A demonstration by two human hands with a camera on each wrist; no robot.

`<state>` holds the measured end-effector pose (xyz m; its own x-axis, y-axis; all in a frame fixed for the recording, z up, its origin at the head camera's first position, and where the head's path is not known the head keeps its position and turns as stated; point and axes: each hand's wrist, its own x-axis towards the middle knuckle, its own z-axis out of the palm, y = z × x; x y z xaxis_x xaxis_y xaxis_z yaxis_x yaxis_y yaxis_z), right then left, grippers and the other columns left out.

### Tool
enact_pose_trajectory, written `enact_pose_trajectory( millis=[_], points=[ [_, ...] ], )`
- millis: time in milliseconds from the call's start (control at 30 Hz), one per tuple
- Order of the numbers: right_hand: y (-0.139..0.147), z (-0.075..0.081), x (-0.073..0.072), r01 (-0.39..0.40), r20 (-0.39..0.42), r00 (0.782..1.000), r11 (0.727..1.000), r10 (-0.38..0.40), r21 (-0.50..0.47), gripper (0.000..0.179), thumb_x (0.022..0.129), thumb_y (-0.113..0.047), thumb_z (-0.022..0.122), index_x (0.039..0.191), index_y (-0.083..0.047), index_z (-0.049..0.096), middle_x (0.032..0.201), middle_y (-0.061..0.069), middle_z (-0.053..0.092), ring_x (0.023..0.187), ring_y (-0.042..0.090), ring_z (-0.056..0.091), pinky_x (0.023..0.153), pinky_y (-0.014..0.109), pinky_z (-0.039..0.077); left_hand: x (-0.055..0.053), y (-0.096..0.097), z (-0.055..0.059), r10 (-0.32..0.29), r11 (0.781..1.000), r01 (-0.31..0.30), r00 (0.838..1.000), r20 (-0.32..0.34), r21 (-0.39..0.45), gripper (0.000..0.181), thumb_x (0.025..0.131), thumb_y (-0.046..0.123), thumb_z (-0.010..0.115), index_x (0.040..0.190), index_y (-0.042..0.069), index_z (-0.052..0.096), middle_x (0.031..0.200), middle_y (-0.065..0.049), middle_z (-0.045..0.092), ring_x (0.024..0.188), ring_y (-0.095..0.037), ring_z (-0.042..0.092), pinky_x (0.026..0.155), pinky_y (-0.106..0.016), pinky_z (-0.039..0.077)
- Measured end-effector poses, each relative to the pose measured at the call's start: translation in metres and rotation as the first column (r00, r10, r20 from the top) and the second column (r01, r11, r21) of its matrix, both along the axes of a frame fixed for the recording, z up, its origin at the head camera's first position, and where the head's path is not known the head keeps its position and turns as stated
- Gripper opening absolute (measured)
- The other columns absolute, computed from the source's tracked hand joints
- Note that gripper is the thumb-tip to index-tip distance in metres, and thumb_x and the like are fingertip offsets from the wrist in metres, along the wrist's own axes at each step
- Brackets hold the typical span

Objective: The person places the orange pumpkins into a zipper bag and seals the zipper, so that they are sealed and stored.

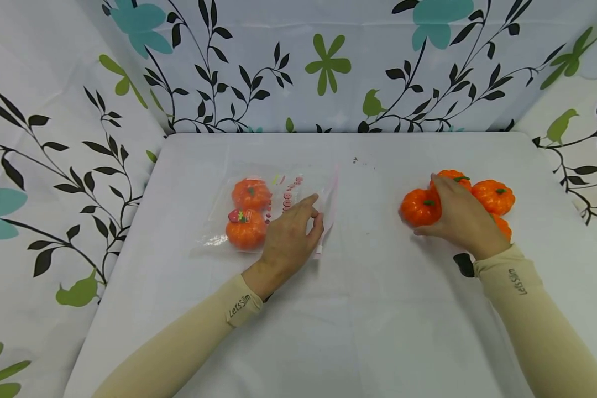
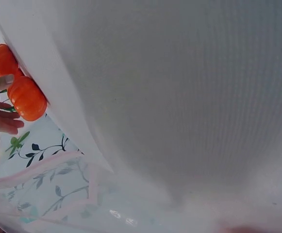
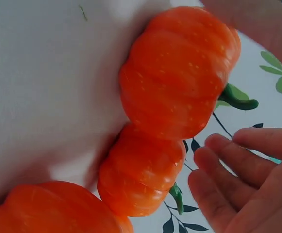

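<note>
Two forearms in beige sleeves reach forward from the near edge of a white table (image 1: pixel 378 309), the parts of the scene closest to the head camera. The left hand (image 1: pixel 289 236) lies palm down with fingers relaxed and fairly straight, resting on the right-hand part of a clear zip bag (image 1: pixel 278 205) that lies flat on the table, left of centre. Inside the bag sit two small orange toy pumpkins, a farther pumpkin (image 1: pixel 251 193) and a nearer pumpkin (image 1: pixel 246 229) touching it; the bag's pink-edged mouth is toward the right, just beside the fingers. Well apart on the right side of the table, the right hand (image 1: pixel 460 218) rests over a cluster of loose orange pumpkins. Its fingers and thumb curl around the leftmost pumpkin (image 1: pixel 420 206), which sits on the table. A rear pumpkin (image 1: pixel 453 177) shows just past the fingertips, a right pumpkin (image 1: pixel 493 197) lies beside it, and a fourth pumpkin (image 1: pixel 502 225) is mostly hidden behind the wrist. The right wrist view shows orange ribbed pumpkins with green stems close against the curled fingers (image 3: pixel 238 165). A white curtain (image 1: pixel 64 166) with black vines, green leaves and teal flowers surrounds the table on three sides.
</note>
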<state>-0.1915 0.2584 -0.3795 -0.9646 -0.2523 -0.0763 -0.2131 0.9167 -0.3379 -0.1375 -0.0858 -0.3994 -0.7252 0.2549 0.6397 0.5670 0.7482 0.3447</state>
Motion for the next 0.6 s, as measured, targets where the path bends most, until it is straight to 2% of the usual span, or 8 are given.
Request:
enact_pose_trajectory(
  millis=[167, 400, 500, 600],
  points=[
    [-0.002, -0.004, 0.003, 0.025, -0.008, 1.0, 0.999, -0.025, 0.03, 0.114, 0.068, -0.043, 0.094, 0.152, 0.006, 0.034, 0.15, 0.032, 0.036, 0.136, 0.051, 0.032, 0.108, 0.07, 0.03, 0.001, 0.0, 0.0, 0.0, 1.0, 0.0, 1.0, -0.017, 0.0, 0.011, 0.092, 0.01, 0.071, 0.087, 0.003, 0.063, 0.121, -0.015, 0.071, 0.103, -0.027, 0.072, 0.077, -0.036, 0.061],
    [-0.002, -0.013, 0.004, 0.02, -0.06, 0.998, 0.999, -0.018, 0.037, 0.089, 0.076, -0.028, 0.088, 0.144, 0.009, 0.043, 0.144, 0.032, 0.041, 0.132, 0.051, 0.037, 0.109, 0.067, 0.033, 0.002, 0.0, 0.0, 0.008, 1.0, -0.008, 1.0, -0.014, -0.009, 0.011, 0.091, 0.01, 0.071, 0.087, 0.004, 0.063, 0.121, -0.014, 0.071, 0.103, -0.027, 0.072, 0.076, -0.035, 0.061],
    [-0.002, -0.015, 0.004, 0.026, -0.062, 0.998, 0.999, -0.024, 0.033, 0.087, 0.077, -0.027, 0.087, 0.143, 0.009, 0.044, 0.143, 0.032, 0.042, 0.131, 0.05, 0.039, 0.108, 0.067, 0.033, 0.003, 0.0, 0.0, 0.011, 1.0, -0.011, 1.0, -0.005, -0.014, 0.01, 0.091, 0.01, 0.071, 0.087, 0.005, 0.063, 0.122, -0.014, 0.071, 0.103, -0.026, 0.072, 0.074, -0.034, 0.061],
    [-0.004, -0.015, 0.004, 0.034, -0.023, 0.999, 0.999, -0.033, 0.016, 0.089, 0.076, -0.029, 0.088, 0.144, 0.007, 0.043, 0.144, 0.031, 0.043, 0.132, 0.049, 0.038, 0.109, 0.067, 0.033, 0.003, 0.0, 0.0, 0.016, 1.0, -0.016, 1.0, -0.003, -0.014, 0.011, 0.091, 0.011, 0.071, 0.087, 0.005, 0.063, 0.122, -0.013, 0.071, 0.104, -0.025, 0.072, 0.074, -0.034, 0.061]
  ],
)
